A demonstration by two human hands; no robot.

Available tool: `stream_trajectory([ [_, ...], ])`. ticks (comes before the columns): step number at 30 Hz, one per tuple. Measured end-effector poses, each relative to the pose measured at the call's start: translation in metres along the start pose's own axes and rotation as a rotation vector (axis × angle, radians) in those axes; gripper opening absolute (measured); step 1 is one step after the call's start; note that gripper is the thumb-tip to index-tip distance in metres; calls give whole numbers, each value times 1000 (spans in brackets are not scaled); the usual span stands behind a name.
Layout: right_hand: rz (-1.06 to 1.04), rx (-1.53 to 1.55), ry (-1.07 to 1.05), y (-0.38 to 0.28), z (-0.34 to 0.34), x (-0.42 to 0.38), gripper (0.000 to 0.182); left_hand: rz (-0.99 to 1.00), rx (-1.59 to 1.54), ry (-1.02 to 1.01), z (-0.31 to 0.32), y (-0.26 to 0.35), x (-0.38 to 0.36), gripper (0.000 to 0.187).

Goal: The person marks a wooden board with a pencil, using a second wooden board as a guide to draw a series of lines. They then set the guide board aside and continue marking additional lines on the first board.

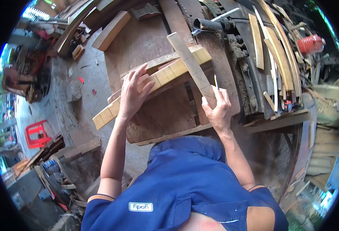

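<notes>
My left hand (133,91) lies over a long pale wooden bar (163,76) crossed by dark pencil lines, its thumb and fingers around the bar's middle. The bar slants across a brown wooden workbench (161,111), next to a rougher wood strip (152,63). My right hand (218,107) is closed on the lower end of a flat grey-brown wooden strip (192,63) with pencil marks, which crosses over the bar near its right end. A pencil (216,81) sticks up from the fingers of the same hand.
A wood block (111,30) sits at the bench's back left. Long offcuts (279,57) are piled at the right, near a red container (311,44). A red plastic stool (38,134) stands on the floor at the left, above scrap wood (81,148).
</notes>
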State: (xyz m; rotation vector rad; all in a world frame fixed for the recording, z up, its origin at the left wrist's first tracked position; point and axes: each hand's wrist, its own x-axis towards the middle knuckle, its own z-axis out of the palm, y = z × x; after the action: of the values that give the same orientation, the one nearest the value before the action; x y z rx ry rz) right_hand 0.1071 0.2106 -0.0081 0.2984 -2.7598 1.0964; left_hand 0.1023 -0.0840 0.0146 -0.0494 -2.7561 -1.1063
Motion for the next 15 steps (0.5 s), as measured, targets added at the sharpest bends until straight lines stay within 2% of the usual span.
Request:
stream_trajectory([
  [1, 21, -5, 11, -1, -1, 0, 47, 12, -4, -20, 9, 3, 12, 61],
  [3, -3, -15, 11, -2, -2, 0, 48, -100, -270, -73, 26, 6, 41, 62],
  [4, -6, -21, 5, -3, -3, 1, 48, -61, -304, -96, 36, 4, 57, 71],
  [5, 3, -22, 15, -4, -5, 2, 48, -51, -303, -107, 45, 4, 70, 71],
  [7, -8, 1, -18, -2, -8, 5, 50, -261, -505, -115, 62, 15, 93, 81],
  [8, -32, -4, -12, 0, -8, 5, 52, -310, -496, -118, 65, 20, 103, 89],
  [9, -31, 8, -19, 3, -11, 6, 52, -319, -486, -116, 70, 23, 106, 89],
  [12, -71, 48, -16, 4, -13, 10, 55, -475, -745, -54, 79, 30, 117, 86],
  [15, -62, 127, -46, 12, -13, 19, 55, -480, -759, -61, 85, 22, 124, 79],
])
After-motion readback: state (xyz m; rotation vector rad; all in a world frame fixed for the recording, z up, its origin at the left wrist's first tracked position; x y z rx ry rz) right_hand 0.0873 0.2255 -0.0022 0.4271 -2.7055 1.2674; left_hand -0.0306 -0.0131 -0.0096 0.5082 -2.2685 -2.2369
